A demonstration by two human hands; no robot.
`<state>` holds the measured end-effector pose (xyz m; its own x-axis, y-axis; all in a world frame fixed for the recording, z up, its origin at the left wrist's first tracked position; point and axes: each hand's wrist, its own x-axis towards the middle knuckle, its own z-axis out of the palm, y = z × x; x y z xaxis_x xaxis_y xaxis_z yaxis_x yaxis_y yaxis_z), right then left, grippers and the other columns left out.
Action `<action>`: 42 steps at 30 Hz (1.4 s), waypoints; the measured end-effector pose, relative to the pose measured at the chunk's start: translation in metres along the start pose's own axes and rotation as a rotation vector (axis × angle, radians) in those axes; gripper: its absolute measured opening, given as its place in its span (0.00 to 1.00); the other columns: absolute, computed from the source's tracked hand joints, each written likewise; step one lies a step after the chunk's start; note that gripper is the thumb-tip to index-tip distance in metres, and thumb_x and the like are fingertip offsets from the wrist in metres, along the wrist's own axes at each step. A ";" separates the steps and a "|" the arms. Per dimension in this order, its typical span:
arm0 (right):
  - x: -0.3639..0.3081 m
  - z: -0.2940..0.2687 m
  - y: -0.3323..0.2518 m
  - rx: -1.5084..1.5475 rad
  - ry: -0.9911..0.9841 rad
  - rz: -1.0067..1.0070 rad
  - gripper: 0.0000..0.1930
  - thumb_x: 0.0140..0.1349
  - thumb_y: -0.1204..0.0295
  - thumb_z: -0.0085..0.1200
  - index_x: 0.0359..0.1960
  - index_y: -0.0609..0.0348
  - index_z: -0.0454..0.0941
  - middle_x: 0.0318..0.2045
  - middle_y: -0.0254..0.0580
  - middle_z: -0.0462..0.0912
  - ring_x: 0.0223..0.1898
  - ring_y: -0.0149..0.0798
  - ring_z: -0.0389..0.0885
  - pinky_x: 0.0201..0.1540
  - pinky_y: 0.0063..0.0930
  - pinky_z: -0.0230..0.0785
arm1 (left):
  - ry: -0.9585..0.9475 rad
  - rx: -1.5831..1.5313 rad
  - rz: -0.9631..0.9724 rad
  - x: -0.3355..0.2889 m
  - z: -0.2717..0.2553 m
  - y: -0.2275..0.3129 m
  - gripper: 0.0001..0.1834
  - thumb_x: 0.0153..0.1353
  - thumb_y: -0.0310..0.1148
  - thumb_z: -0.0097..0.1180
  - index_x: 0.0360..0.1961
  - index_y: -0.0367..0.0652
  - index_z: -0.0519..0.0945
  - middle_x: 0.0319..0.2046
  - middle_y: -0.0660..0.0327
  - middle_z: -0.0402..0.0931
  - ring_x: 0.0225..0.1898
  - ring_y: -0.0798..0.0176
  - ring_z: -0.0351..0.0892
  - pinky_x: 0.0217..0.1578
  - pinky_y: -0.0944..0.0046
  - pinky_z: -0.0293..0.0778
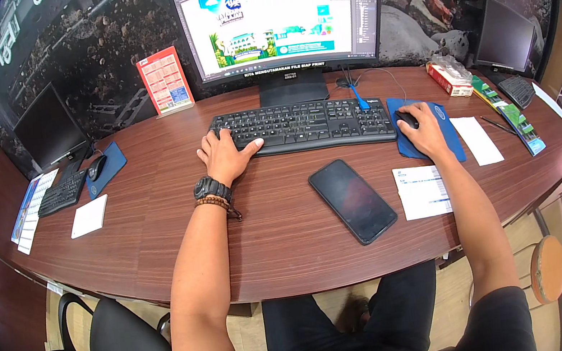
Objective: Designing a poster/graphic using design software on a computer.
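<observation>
My left hand (226, 156) rests flat on the keyboard (303, 126), right hand (423, 129) clasps the mouse (406, 119), the design on the monitor (279, 19) looks unfinished.

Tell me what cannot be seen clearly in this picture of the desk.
Head view:
- Black computer mouse: mostly hidden under the right hand.
- Left end of the black keyboard: covered by the left hand.
- Small panels on the curved monitor: too small.
- Dark side screen: bent near the rim.
</observation>
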<state>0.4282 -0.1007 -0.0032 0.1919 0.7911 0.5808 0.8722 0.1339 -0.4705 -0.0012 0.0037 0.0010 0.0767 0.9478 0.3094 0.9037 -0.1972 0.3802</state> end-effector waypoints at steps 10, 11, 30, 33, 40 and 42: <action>0.000 -0.002 -0.002 -0.012 -0.005 0.001 0.18 0.59 0.66 0.60 0.50 0.58 0.82 0.51 0.50 0.77 0.53 0.53 0.78 0.57 0.41 0.71 | 0.007 0.012 -0.005 0.000 0.001 0.001 0.52 0.53 0.68 0.62 0.63 0.32 0.68 0.65 0.35 0.58 0.71 0.35 0.48 0.68 0.28 0.40; 0.000 -0.002 -0.002 -0.011 -0.007 0.006 0.18 0.59 0.66 0.60 0.50 0.58 0.82 0.51 0.50 0.77 0.53 0.53 0.78 0.57 0.41 0.71 | 0.006 0.012 -0.003 0.000 0.000 0.001 0.52 0.53 0.68 0.62 0.63 0.32 0.68 0.65 0.35 0.58 0.71 0.35 0.48 0.68 0.28 0.40; -0.001 -0.003 -0.005 0.016 -0.005 -0.005 0.18 0.55 0.69 0.59 0.48 0.59 0.83 0.49 0.49 0.78 0.52 0.54 0.79 0.57 0.41 0.71 | 0.016 -0.001 0.008 -0.001 0.000 0.000 0.51 0.53 0.68 0.63 0.62 0.31 0.70 0.65 0.35 0.59 0.71 0.35 0.49 0.67 0.28 0.41; -0.001 -0.003 -0.007 0.015 -0.003 0.004 0.17 0.55 0.69 0.59 0.47 0.59 0.83 0.49 0.49 0.78 0.52 0.54 0.79 0.57 0.41 0.71 | 0.026 0.005 0.010 0.000 0.001 -0.001 0.51 0.53 0.68 0.62 0.62 0.31 0.70 0.65 0.35 0.59 0.70 0.35 0.50 0.67 0.28 0.41; -0.001 -0.003 -0.003 0.011 0.006 -0.017 0.17 0.55 0.69 0.58 0.47 0.59 0.83 0.49 0.49 0.78 0.51 0.54 0.79 0.57 0.41 0.71 | 0.020 0.006 0.013 0.000 0.001 0.000 0.51 0.53 0.68 0.62 0.62 0.31 0.70 0.64 0.36 0.60 0.70 0.35 0.50 0.67 0.28 0.42; -0.001 -0.003 -0.002 0.016 0.008 -0.024 0.17 0.55 0.69 0.58 0.47 0.59 0.83 0.48 0.49 0.78 0.51 0.54 0.79 0.56 0.41 0.71 | 0.019 0.007 0.011 0.000 0.000 0.000 0.52 0.53 0.68 0.62 0.62 0.31 0.70 0.64 0.36 0.59 0.70 0.35 0.50 0.67 0.28 0.42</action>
<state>0.4271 -0.1032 -0.0007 0.1747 0.7827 0.5974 0.8694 0.1622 -0.4667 -0.0013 0.0037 0.0006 0.0784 0.9406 0.3304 0.9056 -0.2057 0.3708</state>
